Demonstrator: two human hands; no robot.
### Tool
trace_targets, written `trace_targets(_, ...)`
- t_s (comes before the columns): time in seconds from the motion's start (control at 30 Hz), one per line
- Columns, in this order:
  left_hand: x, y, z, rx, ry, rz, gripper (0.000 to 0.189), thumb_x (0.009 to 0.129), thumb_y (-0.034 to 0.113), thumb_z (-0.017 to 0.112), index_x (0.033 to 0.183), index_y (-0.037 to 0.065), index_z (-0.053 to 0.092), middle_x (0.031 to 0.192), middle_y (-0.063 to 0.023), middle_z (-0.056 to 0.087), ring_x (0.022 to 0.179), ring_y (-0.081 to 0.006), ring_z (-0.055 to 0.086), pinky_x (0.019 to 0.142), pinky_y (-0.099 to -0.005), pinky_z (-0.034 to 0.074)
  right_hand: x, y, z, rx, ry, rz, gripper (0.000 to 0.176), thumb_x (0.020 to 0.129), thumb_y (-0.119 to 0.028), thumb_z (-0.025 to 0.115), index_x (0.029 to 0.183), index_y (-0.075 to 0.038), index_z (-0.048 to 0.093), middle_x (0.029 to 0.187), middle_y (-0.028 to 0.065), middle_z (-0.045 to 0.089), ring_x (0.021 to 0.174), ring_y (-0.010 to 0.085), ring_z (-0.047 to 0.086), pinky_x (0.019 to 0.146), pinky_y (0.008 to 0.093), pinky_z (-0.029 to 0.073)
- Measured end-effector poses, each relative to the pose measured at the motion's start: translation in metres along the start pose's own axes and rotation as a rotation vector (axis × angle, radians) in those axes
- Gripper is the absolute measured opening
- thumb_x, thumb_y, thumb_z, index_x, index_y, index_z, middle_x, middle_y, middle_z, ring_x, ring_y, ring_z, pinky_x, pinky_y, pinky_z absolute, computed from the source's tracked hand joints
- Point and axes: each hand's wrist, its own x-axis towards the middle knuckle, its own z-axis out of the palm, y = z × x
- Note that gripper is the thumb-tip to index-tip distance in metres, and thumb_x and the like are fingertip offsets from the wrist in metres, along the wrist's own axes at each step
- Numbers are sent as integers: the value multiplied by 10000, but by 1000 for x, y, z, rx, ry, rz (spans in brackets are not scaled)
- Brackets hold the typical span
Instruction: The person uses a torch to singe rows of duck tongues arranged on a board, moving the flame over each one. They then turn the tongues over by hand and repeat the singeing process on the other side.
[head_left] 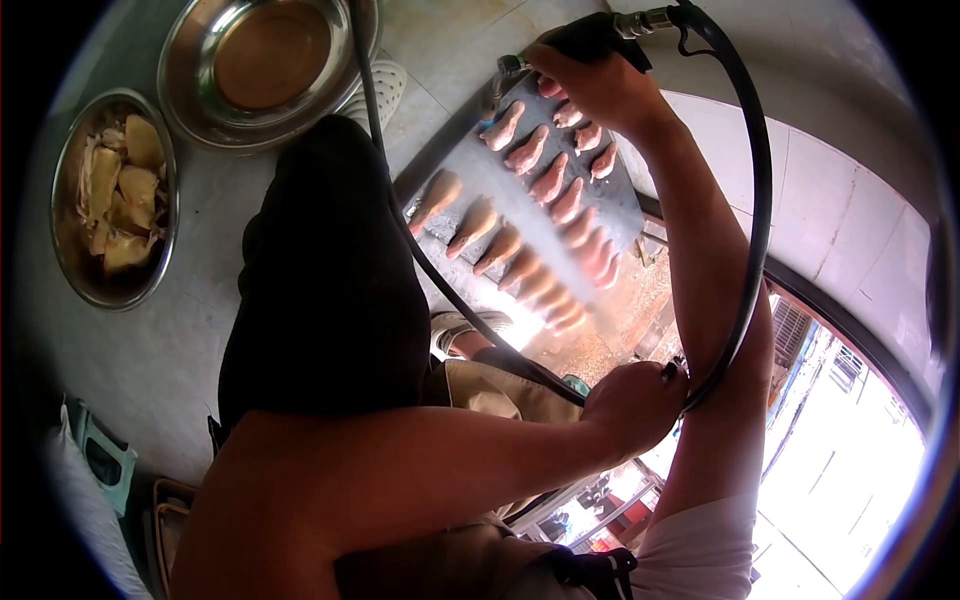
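My right hand [590,85] is wrapped round a black-handled spray gun [580,38] with a short metal nozzle, at the top of the view. A black hose [757,170] runs from the gun's metal coupling in a wide loop. My left hand [635,408] is closed on this hose, beside my right forearm. Past the gun lies a grey metal tray [495,185] with rows of drumstick-shaped meat pieces [548,178], some pink and some tan. Whitish haze blurs the pieces at the lower end.
A large steel basin [180,80] and an oval metal bowl [62,225] of pale yellowish pieces [128,195] stand on the tiled floor [190,340]. A white clog [385,90] shows beside the basin. A green plastic stool [115,465] is at lower left. Bright daylight comes from the right.
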Motion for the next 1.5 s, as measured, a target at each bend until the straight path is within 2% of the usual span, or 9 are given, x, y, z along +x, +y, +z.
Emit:
trace_targets(0.3, -2, 3, -2, -29, -19, -26, 572, 1019, 430, 285, 834, 7, 622, 851, -239, 649, 866, -449, 620, 810, -529, 459, -5, 8, 1, 53, 8, 30, 458, 985, -467, 549, 1131, -58, 693, 916, 133, 747, 826, 210, 739, 705, 326, 581)
trace_targets(0.4, -1, 0, 2, -22, 0, -29, 570, 1016, 431, 280, 843, 13, 626, 862, -241, 649, 868, -453, 617, 813, -528, 459, -5, 12, 3, 99, 61, -44, 437, 982, -444, 562, 1121, -54, 699, 890, 137, 747, 829, 208, 740, 703, 322, 578)
trace_targets(0.6, -1, 1, 1, -30, -23, -33, 551, 1009, 416, 290, 843, 9, 623, 867, -256, 641, 868, -462, 609, 820, -536, 455, -8, 11, 0, 151, 42, -30, 413, 975, -391, 576, 1086, -13, 701, 902, 144, 744, 849, 218, 739, 707, 324, 583)
trace_targets(0.7, -1, 1, 1, -24, -36, -60, 538, 1002, 407, 304, 838, 4, 621, 871, -260, 641, 871, -463, 608, 824, -536, 456, -9, 14, 1, 122, 47, -146, 413, 971, -381, 581, 1070, 3, 696, 897, 145, 738, 854, 220, 738, 705, 325, 584)
trace_targets(1.0, -1, -1, 3, 14, -31, -29, 531, 1001, 386, 307, 821, -2, 623, 869, -263, 643, 874, -463, 610, 841, -539, 456, -16, 14, 5, 175, 8, -95, 415, 981, -383, 559, 1091, -2, 678, 914, 140, 734, 847, 219, 737, 686, 323, 585)
trace_targets(1.17, -2, -1, 3, -7, -44, -69, 543, 1004, 393, 298, 828, 2, 633, 865, -255, 649, 879, -458, 614, 846, -536, 459, -16, 21, 8, 105, 11, -229, 403, 988, -384, 550, 1110, -18, 666, 931, 120, 725, 848, 203, 736, 664, 310, 582)
trace_targets(1.3, -2, 0, 3, 0, -42, -78, 541, 1004, 395, 300, 839, 4, 636, 877, -253, 650, 884, -453, 616, 849, -530, 460, -17, 22, 6, 55, -36, -228, 366, 1002, -351, 545, 1127, -27, 659, 922, 107, 720, 840, 197, 734, 635, 299, 580)
trace_targets(1.37, -2, 1, 2, -21, -39, -64, 539, 1004, 397, 306, 842, 4, 638, 884, -254, 651, 887, -451, 618, 849, -528, 460, -15, 32, 11, -82, 43, -402, 333, 1011, -316, 540, 1135, -30, 656, 929, 112, 720, 836, 199, 735, 615, 302, 583)
trace_targets(1.5, -3, 1, 1, -7, -56, -85, 534, 1002, 393, 309, 844, 2, 637, 888, -256, 649, 890, -453, 616, 846, -527, 458, -9, 43, 10, -142, 94, -417, 284, 1024, -257, 526, 1156, -39, 650, 938, 118, 720, 822, 205, 736, 581, 314, 589)
